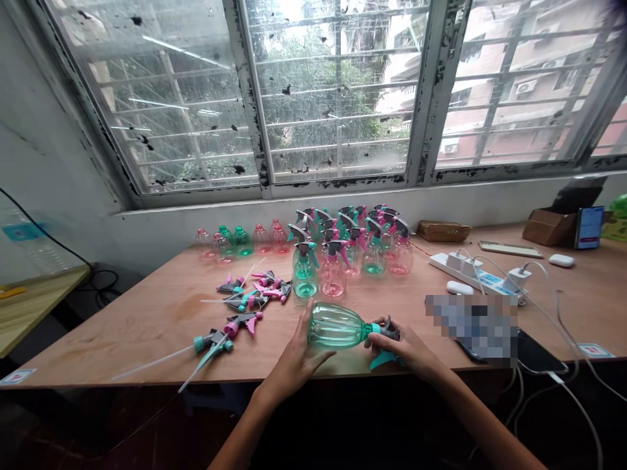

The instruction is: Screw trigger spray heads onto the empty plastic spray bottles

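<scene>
Bare forearms angled inward. The left hand cupped the base of a green spray bottle, sideways between both hands; the right hand gripped its trigger head. Loose trigger sprayers lay leftward, assembled spray bottles beyond.

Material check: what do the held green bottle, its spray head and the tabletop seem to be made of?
The green bottle: likely clear plastic, glossy; light passes through and highlights run along its ribs, though glass isn't ruled out.
The spray head: probably opaque moulded plastic, evenly coloured gray and teal; finish unclear.
The tabletop: perhaps wood or wood-look board, dull, brownish and blotchy.
</scene>
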`<move>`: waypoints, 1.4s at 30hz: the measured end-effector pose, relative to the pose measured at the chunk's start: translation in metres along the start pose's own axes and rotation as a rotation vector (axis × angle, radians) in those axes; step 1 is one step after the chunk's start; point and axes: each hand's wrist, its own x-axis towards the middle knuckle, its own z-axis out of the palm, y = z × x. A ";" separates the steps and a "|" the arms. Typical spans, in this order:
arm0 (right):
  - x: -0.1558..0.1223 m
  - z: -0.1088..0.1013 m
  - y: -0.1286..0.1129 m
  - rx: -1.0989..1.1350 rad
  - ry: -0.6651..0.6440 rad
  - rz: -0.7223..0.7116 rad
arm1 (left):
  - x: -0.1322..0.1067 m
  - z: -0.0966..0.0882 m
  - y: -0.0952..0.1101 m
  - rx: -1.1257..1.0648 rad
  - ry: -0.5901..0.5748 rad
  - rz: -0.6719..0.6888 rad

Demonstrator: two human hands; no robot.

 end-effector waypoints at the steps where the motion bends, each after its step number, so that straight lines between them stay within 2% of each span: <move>1: 0.000 0.000 0.000 0.007 0.000 0.001 | 0.000 0.001 0.000 0.004 -0.001 -0.001; 8: 0.001 0.001 0.001 0.037 -0.002 0.003 | -0.001 0.000 0.002 -0.030 -0.020 -0.064; 14: 0.002 0.000 0.006 0.021 0.054 -0.009 | -0.001 0.001 0.004 0.028 0.015 0.019; 18: 0.003 -0.001 0.009 0.015 0.092 -0.018 | -0.003 0.004 0.003 0.047 0.006 0.015; 24: 0.001 -0.001 0.008 0.015 0.053 -0.001 | -0.002 0.001 0.004 -0.079 0.002 -0.060; 32: 0.000 0.000 0.008 0.106 0.031 0.021 | 0.001 -0.001 0.002 -0.090 -0.031 0.004; 35: 0.000 -0.001 0.009 0.082 0.031 0.028 | 0.000 -0.002 0.004 -0.161 -0.024 -0.045; 38: 0.000 -0.002 0.010 0.072 0.016 0.030 | 0.001 -0.006 0.006 -0.320 -0.027 -0.123; 42: 0.001 -0.001 0.012 0.092 0.028 0.024 | 0.004 -0.011 0.005 -0.408 -0.081 -0.111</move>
